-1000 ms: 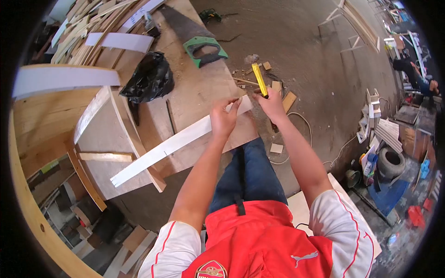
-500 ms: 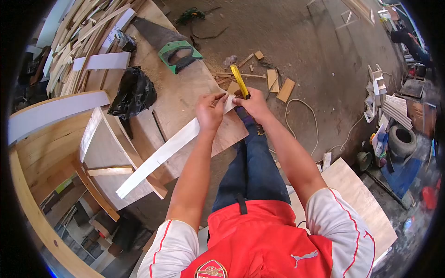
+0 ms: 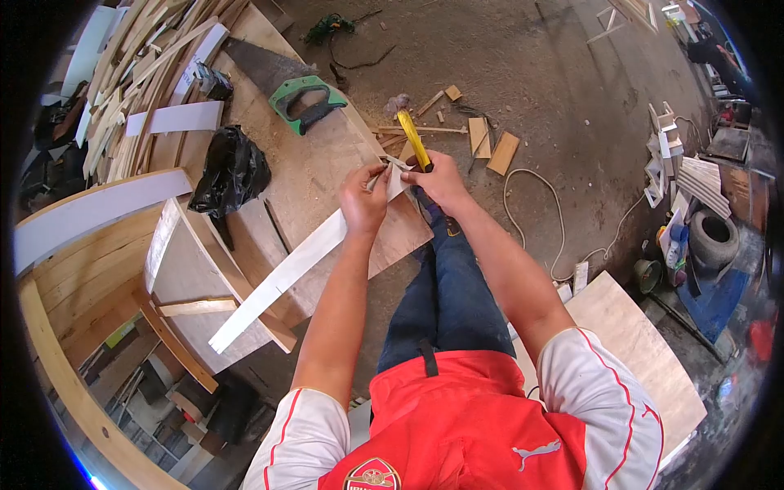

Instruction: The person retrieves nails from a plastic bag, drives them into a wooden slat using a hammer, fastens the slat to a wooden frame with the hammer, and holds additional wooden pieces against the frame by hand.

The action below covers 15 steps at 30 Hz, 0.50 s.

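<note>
While a strip [image 3: 279, 282] crosses the worktop [image 3: 306, 167] (saw [image 3: 269, 72] aboard), offcuts [image 3: 503, 153] litter the floor [image 3: 506, 73].

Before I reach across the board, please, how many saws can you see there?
1. The saw lies on the wooden board, beyond the left hand, near the black bag. Others may be hidden under the wood pile.

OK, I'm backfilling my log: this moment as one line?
left hand: at white strip | right hand: gripping yellow tool | green-handled saw: lying on worktop
</note>
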Motion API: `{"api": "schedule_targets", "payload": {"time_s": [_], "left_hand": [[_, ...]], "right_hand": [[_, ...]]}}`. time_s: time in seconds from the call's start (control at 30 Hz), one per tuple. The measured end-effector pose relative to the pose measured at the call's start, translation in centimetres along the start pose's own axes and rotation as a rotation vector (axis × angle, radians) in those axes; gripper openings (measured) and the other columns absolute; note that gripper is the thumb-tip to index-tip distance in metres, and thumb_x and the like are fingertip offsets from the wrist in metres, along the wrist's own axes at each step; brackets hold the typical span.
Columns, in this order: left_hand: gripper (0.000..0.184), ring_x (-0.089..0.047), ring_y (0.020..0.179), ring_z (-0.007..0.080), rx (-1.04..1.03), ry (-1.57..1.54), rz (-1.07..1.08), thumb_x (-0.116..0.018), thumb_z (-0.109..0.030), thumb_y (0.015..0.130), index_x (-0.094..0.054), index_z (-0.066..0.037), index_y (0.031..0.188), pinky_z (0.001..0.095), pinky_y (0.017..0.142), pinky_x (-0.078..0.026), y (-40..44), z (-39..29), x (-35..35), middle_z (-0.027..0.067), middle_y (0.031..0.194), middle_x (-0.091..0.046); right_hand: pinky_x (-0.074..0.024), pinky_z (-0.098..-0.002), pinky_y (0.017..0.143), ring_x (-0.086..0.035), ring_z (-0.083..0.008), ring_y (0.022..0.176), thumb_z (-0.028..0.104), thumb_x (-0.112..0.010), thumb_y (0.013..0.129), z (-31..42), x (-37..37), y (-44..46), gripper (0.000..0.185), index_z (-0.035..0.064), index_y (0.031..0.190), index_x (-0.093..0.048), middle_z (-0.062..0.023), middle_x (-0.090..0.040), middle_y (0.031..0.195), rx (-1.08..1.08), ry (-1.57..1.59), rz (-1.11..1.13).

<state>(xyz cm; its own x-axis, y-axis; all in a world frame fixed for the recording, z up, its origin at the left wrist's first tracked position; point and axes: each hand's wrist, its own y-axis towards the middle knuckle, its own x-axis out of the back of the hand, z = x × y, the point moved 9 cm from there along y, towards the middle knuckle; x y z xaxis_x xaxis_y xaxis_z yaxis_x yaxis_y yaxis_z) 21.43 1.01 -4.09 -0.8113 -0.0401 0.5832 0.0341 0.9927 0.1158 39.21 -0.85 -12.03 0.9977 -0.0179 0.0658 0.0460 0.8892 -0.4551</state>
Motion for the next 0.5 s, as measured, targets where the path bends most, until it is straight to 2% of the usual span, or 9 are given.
{"api": "schedule_targets", "payload": {"time_s": [0.07, 0.5], "left_hand": [[0.012, -0.071, 0.08, 0.0331, -0.056, -0.049, -0.038, -0.078, -0.01, 0.084, -0.076, -0.003, 0.093, 0.0406, 0.073, -0.054, 0.1, -0.22, 0.09, 0.0168, 0.086, -0.073], [0.011, -0.071, 0.081, 0.0345, -0.048, -0.007, -0.032, -0.077, -0.01, 0.084, -0.075, -0.002, 0.092, 0.0409, 0.074, -0.055, 0.05, -0.88, -0.16, 0.0171, 0.088, -0.074]], "right_hand": [[-0.0545, -0.0286, 0.079, -0.068, -0.016, 0.088, 0.003, -0.081, 0.081, -0.04, 0.05, 0.04, 0.032, -0.0074, 0.107, -0.066, -0.0101, -0.071, 0.096, 0.008, 0.07, -0.003], [-0.0538, -0.0286, 0.076, -0.067, -0.0146, 0.085, 0.003, -0.082, 0.081, 0.03, 0.12, -0.31, 0.03, -0.0057, 0.106, -0.067, -0.0087, -0.071, 0.094, -0.027, 0.116, 0.002]]}}
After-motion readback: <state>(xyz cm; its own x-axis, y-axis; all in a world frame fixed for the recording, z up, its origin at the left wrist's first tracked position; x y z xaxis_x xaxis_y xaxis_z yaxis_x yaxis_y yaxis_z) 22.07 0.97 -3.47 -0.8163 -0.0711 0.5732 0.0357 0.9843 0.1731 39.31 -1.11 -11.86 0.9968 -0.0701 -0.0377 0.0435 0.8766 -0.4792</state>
